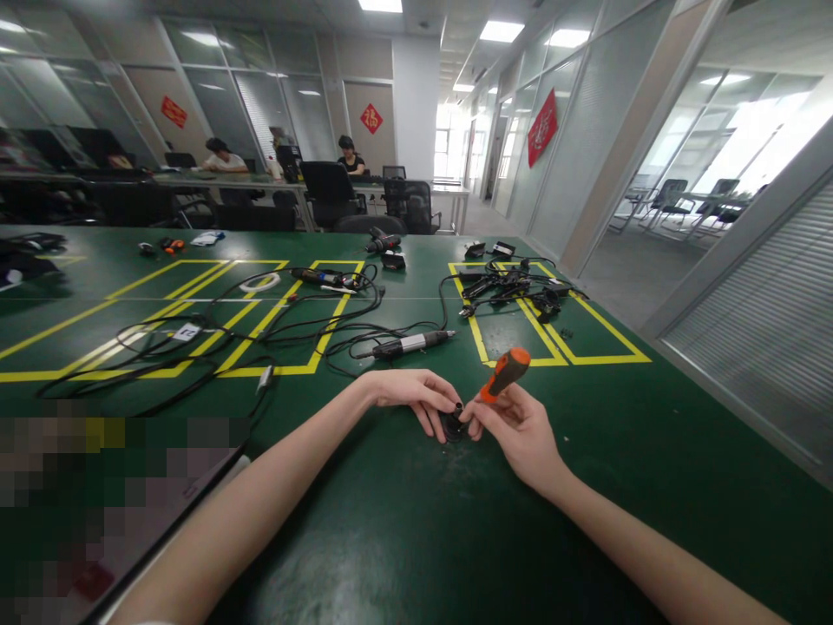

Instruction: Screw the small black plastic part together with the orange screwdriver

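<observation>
Left hand (420, 392), half-curled, grips black part (454, 427), seemingly steadying it; just beside, right hand (522, 431) pinches tilted screwdriver (508, 371).

Got bare left forearm (286, 477) and bare right forearm (638, 542) angled inward, bare left hand (416, 392) arched with fingers (435, 422) curled down, just beside bare right hand (521, 427) in a thumb-and-finger pinch.

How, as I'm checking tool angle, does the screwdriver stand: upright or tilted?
Tilted. The screwdriver leans: its top end sits well to the right of its lower visible end in the picture.
</observation>
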Motion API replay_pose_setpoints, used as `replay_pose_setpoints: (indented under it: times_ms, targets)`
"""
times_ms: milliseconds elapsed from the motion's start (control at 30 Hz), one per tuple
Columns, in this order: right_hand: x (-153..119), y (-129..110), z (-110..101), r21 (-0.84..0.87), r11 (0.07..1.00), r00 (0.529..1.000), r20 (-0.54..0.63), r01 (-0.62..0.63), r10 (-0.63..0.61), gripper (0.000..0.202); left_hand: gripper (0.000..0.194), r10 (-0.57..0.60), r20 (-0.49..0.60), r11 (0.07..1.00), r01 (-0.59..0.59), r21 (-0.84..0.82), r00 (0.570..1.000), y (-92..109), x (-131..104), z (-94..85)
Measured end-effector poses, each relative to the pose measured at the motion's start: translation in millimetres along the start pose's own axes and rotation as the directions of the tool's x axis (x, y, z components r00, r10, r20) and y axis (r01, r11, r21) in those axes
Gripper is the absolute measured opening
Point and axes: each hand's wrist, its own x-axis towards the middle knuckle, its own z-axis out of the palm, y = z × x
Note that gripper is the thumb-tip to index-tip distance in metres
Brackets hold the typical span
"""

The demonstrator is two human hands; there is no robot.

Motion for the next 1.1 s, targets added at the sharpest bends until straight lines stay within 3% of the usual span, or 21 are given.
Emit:
replay_pose_setpoints:
  times_ms: [300,433,567,867,1100]
  targets:
    - [1.1,-7.0,3.8,0.022,1.0,0.997,0.073,0.017,-0.019,0.022,0.043,0.016,-0.003,0.999,-0.016,-0.039,1.0,0.2,-0.9,1.0]
    - [-0.5,-1.3,4.3,0.082,0.997,0.999,0.04,0.008,-0.011,0.02,0.046,0.024,0.002,0.998,-0.024,-0.052,1.0,-1.1,0.3,0.3]
    - [0.9,-2.4,3.5,0.028,1.0,1.0,0.008,0.0,-0.001,0.021,0.047,0.016,0.004,0.998,-0.016,-0.054,1.0,-0.5,-0.1,0.1]
    - [0.4,-3.1,4.5,0.085,0.996,1.0,0.016,-0.013,0.012,0.022,0.046,0.033,0.003,0.999,-0.032,-0.033,0.999,1.5,-1.8,0.7]
    - [1.7,-3.9,3.0,0.013,1.0,1.0,0.009,0.013,-0.013,0.018,0.041,0.027,-0.007,0.998,-0.028,-0.049,1.0,-1.7,0.0,-1.0]
